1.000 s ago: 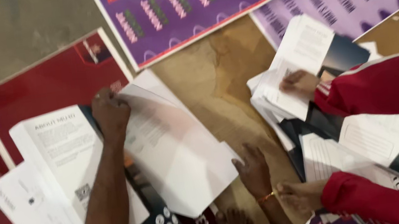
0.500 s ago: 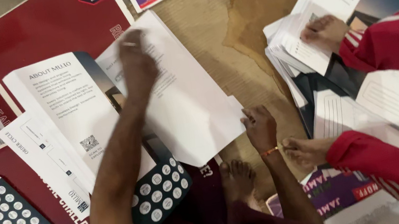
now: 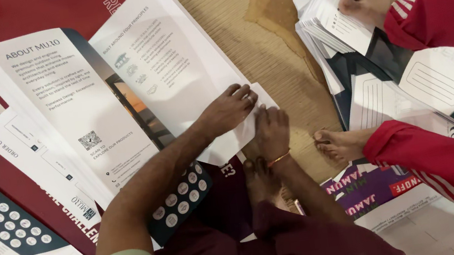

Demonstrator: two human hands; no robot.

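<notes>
Pressing flat on the lower right corner of a white sheet (image 3: 171, 64) at frame centre, the left hand (image 3: 229, 110) and right hand (image 3: 272, 133) lie side by side, fingers spread, gripping nothing, the sheet's long axis running up-left from them, beside white leaflets (image 3: 59, 109) and dark red posters (image 3: 16, 18) at left.

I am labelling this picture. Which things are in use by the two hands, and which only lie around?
In use: left hand and right hand, both pressing the white printed sheet.

Lying around: dark dotted card, purple printed sheet, woven mat.
</notes>
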